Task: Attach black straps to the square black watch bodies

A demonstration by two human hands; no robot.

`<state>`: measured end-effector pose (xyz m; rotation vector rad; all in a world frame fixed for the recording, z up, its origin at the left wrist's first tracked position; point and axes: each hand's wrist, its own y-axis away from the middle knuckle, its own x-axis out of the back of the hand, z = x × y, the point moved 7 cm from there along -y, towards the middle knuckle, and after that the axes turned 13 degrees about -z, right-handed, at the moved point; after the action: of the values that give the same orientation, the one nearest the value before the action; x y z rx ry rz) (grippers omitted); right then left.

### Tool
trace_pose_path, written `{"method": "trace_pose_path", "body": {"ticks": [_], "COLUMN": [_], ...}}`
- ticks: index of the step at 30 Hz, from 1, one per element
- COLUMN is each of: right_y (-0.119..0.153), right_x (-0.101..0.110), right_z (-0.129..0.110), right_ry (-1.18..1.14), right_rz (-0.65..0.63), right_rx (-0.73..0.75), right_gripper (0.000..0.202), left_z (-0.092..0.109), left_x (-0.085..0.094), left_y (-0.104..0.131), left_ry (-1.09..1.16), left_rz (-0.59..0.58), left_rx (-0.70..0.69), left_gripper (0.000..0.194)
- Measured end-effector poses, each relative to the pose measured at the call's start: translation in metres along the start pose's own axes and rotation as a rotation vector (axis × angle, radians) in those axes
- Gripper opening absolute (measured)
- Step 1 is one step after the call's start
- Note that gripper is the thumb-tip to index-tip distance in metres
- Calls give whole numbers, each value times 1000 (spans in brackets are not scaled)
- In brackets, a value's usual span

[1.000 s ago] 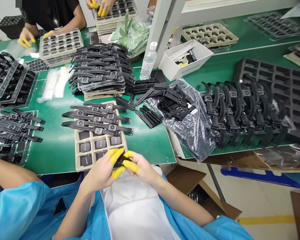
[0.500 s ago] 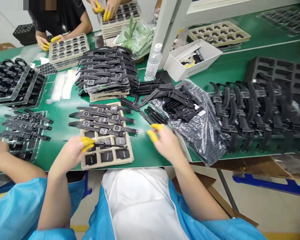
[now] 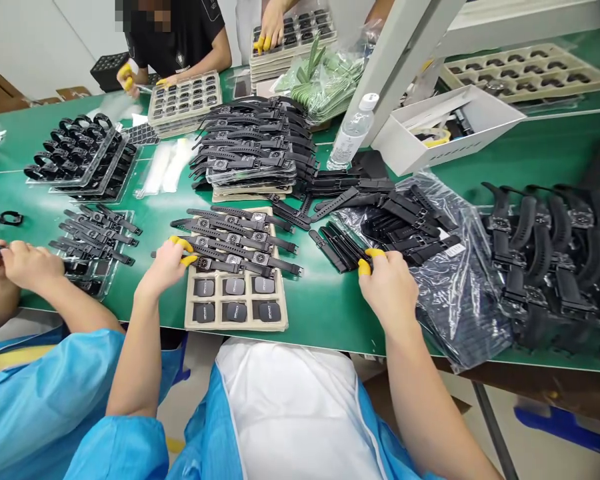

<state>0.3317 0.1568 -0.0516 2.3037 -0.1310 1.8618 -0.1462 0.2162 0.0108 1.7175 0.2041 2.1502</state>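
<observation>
Apparently, two places on the green table (image 3: 315, 308) had the person's attention. The left hand (image 3: 164, 270) was at the left end of the nearest row of watches (image 3: 261, 258), which lay with their round backs upward across the far part of a beige tray (image 3: 236, 327). Its thumb and forefinger, in yellow covers (image 3: 189, 260), stood a little apart beside a black band; whether they pressed on it, I could not tell. The right hand (image 3: 390, 290) was well apart from it, at the near end of a bundle of loose straps (image 3: 336, 247). Its fingers were almost together and seemed to touch one strap, but a firm hold I could not confirm. In my judgement, it was good to separate only one strap, by its end, because the pieces lay close and could drag each other; the left hand should press lightly, so the watches stayed in line. As for writing, the six dark square pieces (image 3: 237, 311) in the two nearest rows of the tray carried small pale marks, too small to read. The bottle (image 3: 351, 133) had a printed label, the white box (image 3: 420, 155) some characters on its side, and a white sticker (image 3: 454, 250) lay near the straps; none was readable, and no brand could be named.
</observation>
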Motion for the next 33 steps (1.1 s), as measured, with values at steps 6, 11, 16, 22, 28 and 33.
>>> {"method": "trace_pose_path", "body": {"ticks": [6,11,16,22,28,33], "right_y": [-1,-13,-14,3,35,67], "right_x": [-8,-31,-40,-2,58,28], "right_z": [-5,9,18,19,8,-60], "right_ry": [-79,-366,-576,-587,-1074,-1735], "right_rz": [-54,-154,-253,-58,361,-255], "right_rx": [3,-45,-64,-97,27,84], "right_gripper": [33,32,31,27,24,32], "left_z": [94,189,202,204,201,186], "left_x": [-17,-70,-78,-74,-71,-53], "left_y": [36,51,43,36,31,53], "left_ry": [47,-294,-437,-488,-438,8], "left_rz": [210,34,10,30,45,31], "left_rx": [-295,-449,-435,-446,-430,-470], "left_gripper": [14,22,15,19,19,13]}}
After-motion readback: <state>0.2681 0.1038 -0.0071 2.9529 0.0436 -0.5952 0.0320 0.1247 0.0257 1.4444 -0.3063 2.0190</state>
